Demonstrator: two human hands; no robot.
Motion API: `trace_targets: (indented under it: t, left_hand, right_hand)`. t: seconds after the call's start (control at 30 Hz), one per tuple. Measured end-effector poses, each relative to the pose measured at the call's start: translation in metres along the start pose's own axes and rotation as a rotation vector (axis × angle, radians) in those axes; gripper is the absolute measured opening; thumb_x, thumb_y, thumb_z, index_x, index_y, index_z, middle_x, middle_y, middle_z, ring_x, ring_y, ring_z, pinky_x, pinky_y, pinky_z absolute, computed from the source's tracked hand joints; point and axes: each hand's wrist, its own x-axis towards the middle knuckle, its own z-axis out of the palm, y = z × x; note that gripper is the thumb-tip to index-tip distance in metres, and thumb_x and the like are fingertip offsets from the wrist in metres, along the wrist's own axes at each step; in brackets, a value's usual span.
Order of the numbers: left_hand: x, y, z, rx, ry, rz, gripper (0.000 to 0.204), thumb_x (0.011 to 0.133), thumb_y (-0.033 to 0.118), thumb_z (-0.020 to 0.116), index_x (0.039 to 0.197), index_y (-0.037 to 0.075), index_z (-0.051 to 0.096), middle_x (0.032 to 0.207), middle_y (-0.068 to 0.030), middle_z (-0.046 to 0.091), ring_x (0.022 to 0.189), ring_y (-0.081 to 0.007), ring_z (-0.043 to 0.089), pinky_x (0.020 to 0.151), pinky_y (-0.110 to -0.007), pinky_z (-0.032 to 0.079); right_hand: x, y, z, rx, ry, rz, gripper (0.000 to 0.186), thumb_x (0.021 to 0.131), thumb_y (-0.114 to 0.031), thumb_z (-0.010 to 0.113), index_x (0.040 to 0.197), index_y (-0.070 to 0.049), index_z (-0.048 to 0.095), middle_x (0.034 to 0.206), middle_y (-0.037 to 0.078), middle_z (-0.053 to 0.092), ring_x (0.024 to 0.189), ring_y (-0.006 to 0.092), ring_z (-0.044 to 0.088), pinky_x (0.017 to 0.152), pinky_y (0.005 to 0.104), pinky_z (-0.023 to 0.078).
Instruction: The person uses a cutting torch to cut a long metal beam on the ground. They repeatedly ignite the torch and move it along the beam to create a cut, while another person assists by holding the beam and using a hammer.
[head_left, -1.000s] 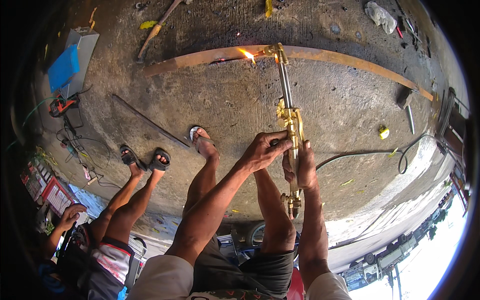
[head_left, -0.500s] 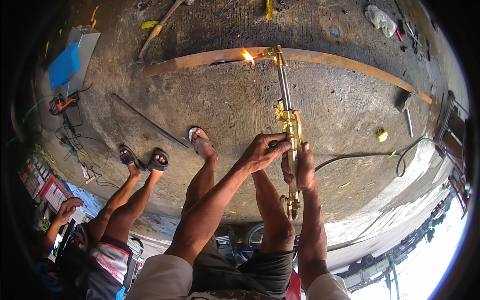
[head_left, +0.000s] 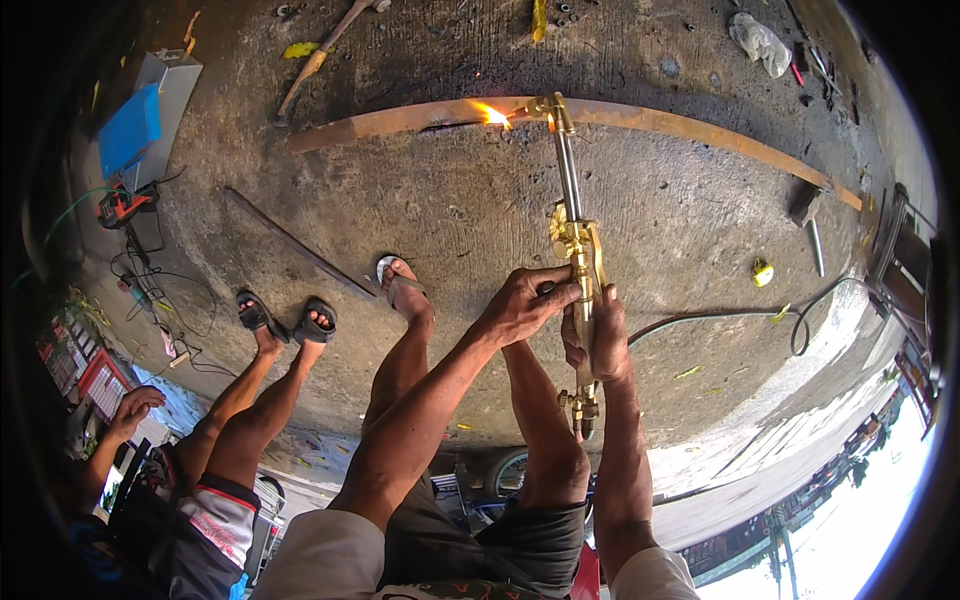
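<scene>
A brass cutting torch points away from me, its head over a long rusty flat steel bar on the concrete. My right hand is wrapped round the torch's handle. From the left, my left hand closes on the torch body near the valves, a dark knob showing by its fingers. An orange flame comes off the tip toward the left and plays along the bar, where a small spot glows. The tip itself is partly hidden by the torch head.
A hammer lies beyond the bar, another hammer at right beside a yellow tape measure. A hose runs right. A thin metal bar lies left, near a co-worker's sandalled feet and a blue-and-grey box.
The flame has shifted slightly left and changed shape, with a brighter glow on the bar. My hands and the torch stay practically still.
</scene>
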Motion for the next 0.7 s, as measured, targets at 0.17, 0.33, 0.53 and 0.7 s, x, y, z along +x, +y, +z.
trace_targets:
  t: [0.17, 0.33, 0.53, 0.7]
  left_hand:
    - [-0.0013, 0.0051, -0.0007, 0.014, -0.003, -0.029, 0.03, 0.1, 0.021, 0.066, 0.124, 0.004, 0.07, 0.071, 0.0059, 0.056, 0.065, -0.002, 0.045, 0.055, -0.022, 0.04]
    - [-0.002, 0.0068, -0.0003, 0.022, -0.006, -0.032, 0.03, 0.1, 0.021, 0.066, 0.125, 0.005, 0.07, 0.07, 0.0072, 0.052, 0.063, -0.0013, 0.042, 0.054, -0.022, 0.037]
    - [-0.0007, 0.0035, -0.0011, 0.037, -0.008, -0.006, 0.032, 0.099, 0.023, 0.067, 0.125, 0.005, 0.07, 0.07, 0.0073, 0.052, 0.063, -0.0016, 0.042, 0.054, -0.022, 0.037]
    - [-0.0017, 0.0035, -0.0012, 0.04, -0.002, -0.02, 0.031, 0.099, 0.023, 0.067, 0.124, 0.005, 0.07, 0.069, 0.0073, 0.051, 0.063, -0.0015, 0.042, 0.054, -0.022, 0.037]
  right_hand:
    - [-0.0007, 0.001, 0.0005, 0.019, -0.003, -0.011, 0.073, 0.095, -0.079, 0.031, 0.096, -0.011, 0.056, 0.058, 0.002, 0.048, 0.038, 0.0125, 0.04, 0.035, 0.0266, 0.035]
    - [-0.0008, 0.0013, -0.0003, 0.014, 0.0, -0.01, 0.072, 0.095, -0.079, 0.031, 0.096, -0.011, 0.056, 0.058, 0.003, 0.049, 0.038, 0.0124, 0.04, 0.035, 0.0262, 0.036]
    - [-0.0011, 0.0018, 0.0014, 0.025, 0.015, 0.0, 0.072, 0.095, -0.079, 0.03, 0.096, -0.011, 0.055, 0.058, 0.002, 0.048, 0.038, 0.0121, 0.039, 0.035, 0.0264, 0.034]
    - [-0.0016, 0.0009, 0.0031, -0.009, 0.016, -0.018, 0.073, 0.095, -0.079, 0.03, 0.096, -0.011, 0.055, 0.057, 0.002, 0.047, 0.038, 0.0119, 0.039, 0.035, 0.0264, 0.034]
